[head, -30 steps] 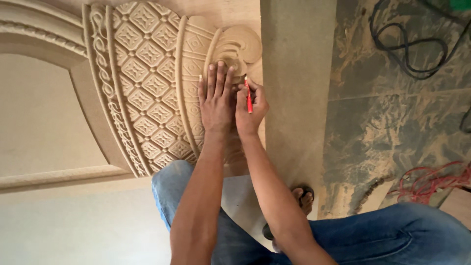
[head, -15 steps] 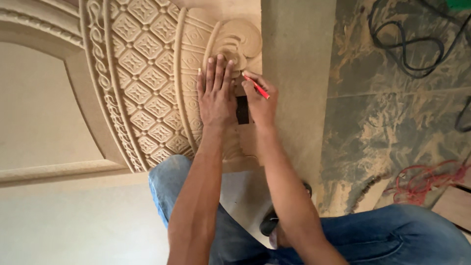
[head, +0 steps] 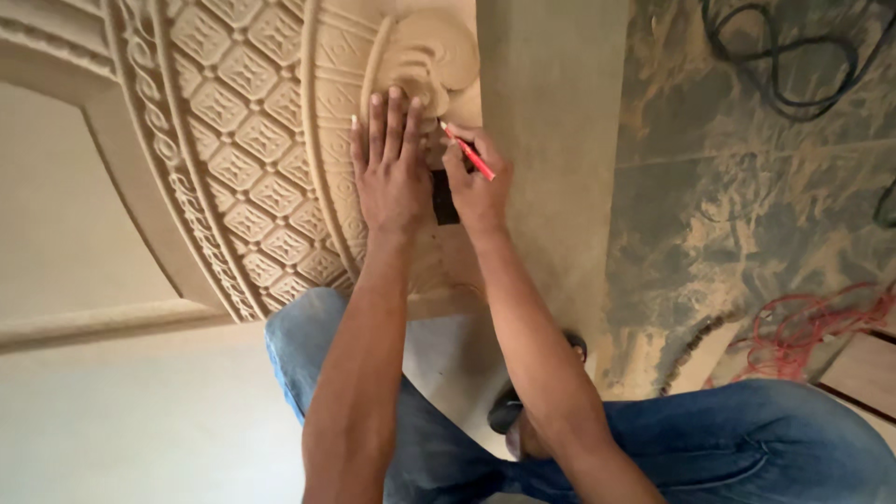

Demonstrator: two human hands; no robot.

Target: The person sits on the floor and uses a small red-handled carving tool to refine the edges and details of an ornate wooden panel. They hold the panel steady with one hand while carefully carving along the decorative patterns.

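At the bottom of the frame, knees in blue jeans [head: 747, 439] frame the two forearms. Above them, at centre, the left hand [head: 392, 173] lies flat with fingers spread and released on the carved wooden panel [head: 252, 140], apparently steadying it. Just right of it, the right hand [head: 476, 187] has its fingers clenched on a red pencil [head: 467, 149], tip touching the scroll carving [head: 425, 51]. Far upper right, black cables [head: 784, 65] lie on the dusty floor [head: 747, 215].
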